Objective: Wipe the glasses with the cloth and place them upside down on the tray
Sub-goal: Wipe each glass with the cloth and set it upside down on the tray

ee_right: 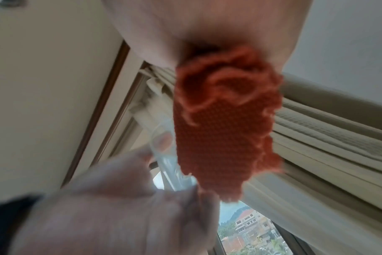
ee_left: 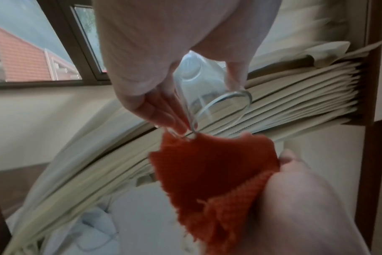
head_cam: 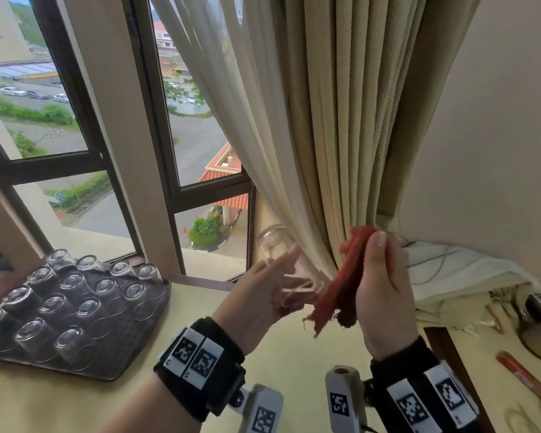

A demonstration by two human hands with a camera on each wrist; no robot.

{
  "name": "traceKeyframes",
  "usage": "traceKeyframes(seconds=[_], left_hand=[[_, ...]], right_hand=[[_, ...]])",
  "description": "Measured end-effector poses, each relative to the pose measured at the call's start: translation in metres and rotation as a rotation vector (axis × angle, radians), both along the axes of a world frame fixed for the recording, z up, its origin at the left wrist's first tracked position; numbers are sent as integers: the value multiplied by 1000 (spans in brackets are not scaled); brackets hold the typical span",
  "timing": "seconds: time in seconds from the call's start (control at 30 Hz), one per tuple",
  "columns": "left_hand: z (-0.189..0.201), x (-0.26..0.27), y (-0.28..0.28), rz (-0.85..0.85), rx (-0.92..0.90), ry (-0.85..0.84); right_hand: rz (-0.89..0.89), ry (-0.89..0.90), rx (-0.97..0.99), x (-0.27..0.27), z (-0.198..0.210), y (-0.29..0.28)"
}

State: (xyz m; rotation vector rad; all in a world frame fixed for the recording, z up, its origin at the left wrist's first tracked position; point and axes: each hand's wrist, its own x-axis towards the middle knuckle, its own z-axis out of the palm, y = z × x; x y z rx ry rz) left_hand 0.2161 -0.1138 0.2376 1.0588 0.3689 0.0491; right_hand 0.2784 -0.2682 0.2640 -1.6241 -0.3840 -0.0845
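Note:
My left hand [head_cam: 272,289] grips a clear glass [head_cam: 281,254] in the air above the table, tilted with its base toward the window and its rim toward the cloth. In the left wrist view the glass [ee_left: 199,89] sits between thumb and fingers, its rim just touching the cloth [ee_left: 209,165]. My right hand [head_cam: 378,276] holds a bunched orange cloth [head_cam: 341,285] upright beside the glass mouth; the cloth [ee_right: 225,124] hangs from that fist. A dark tray [head_cam: 128,348] at the left carries several glasses [head_cam: 72,282] standing upside down.
Beige curtains [head_cam: 341,120] hang right behind both hands, with the window [head_cam: 197,145] to the left. A crumpled white cloth [head_cam: 456,270] lies at the back right. A wooden stick [head_cam: 528,379] lies on the yellow table [head_cam: 294,364] at the right edge.

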Motion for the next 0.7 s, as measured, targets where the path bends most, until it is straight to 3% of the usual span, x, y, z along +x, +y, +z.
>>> traceKeyframes(seconds=[0.1,0.2,0.27,0.43,0.53,0.7], left_hand=[[1,6,4,105,-138,-38],[3,8,-2,53,-249,-105],[10,5,-7,9,-281,-107],[18,1,0,47,-211,-155],[19,-1,8,101,-219,-211],[24,-5,18,101,-97,-295]], right_hand=[[59,-5,-28,-14,6,3],[235,-28,44,-20,-2,16],[211,-144,-4,-23,-8,22],[45,-534,-142,-23,-13,29],[53,-766,-292,-19,-9,29],[251,-801,-570,-21,-3,25]])
